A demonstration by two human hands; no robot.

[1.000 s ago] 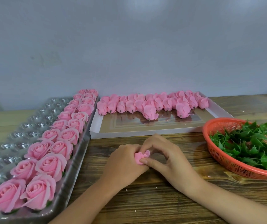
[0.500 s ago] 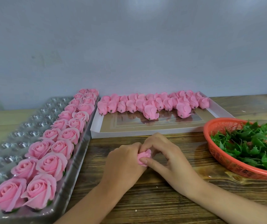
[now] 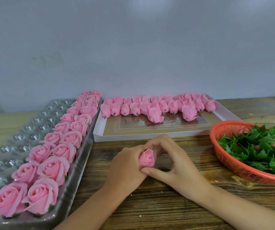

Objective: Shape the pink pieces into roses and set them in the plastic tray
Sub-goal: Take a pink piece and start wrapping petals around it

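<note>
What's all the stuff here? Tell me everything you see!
finished roses: about twenty, pink, two rows in the plastic tray
plastic tray: one, clear, left side
pink pieces: many, pink, along the white tray's back
white tray: one, white, back middle
basket: one, orange-red, right side
leaves: many, green, in the basket
table: one, brown wood, under everything
half-made rose: one, pink, between both hands
left hand: one, holds the half-made rose
right hand: one, curls round it too
</note>
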